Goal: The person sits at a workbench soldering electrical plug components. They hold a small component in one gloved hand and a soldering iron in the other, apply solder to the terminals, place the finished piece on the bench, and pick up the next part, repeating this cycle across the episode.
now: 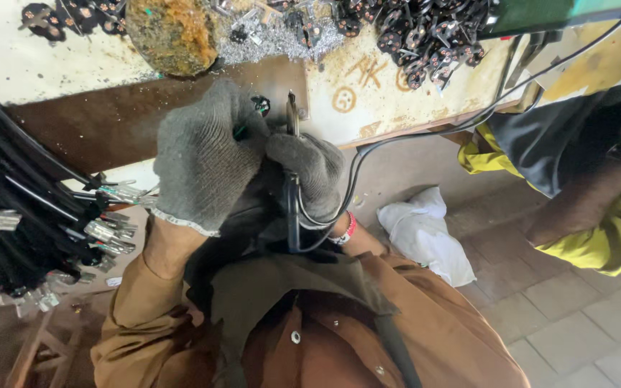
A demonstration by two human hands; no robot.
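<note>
a black cable end with a small plug head (261, 105) is being held up close to the edge of the workbench (339, 93), just in front of the chest, and a thin metal tool blade (292, 115) is being pressed upright beside it. the left hand (199, 154), in a grey knit glove, is being closed around the cable just under the plug head; the right hand (310, 169), gloved the same way, is being wrapped tightly round the tool's dark handle, with a black cord (357, 162) being looped out under the wrist. whether the blade is actually touching the plug cannot be told, since the gloves are hiding the contact.

the likeliest trouble is being judged as a slip: the blade is being worked very near the left glove's fingers, and knit fabric is giving little protection if the tool jumps off the small plug. the looped cord could be snagged by the right wrist and the tool tugged aside.

further out, a bundle of black cables with metal terminals (106, 230) is being crowded against the left elbow and could be dragged. a heap of black plugs (425, 32) and metal shavings (267, 39) is lying on the bench, beside a rusty round object (172, 32). a white cloth (425, 230) is lying on the paved floor, and another person's arm in a yellow sleeve (612, 230) is being held nearby at the right.
</note>
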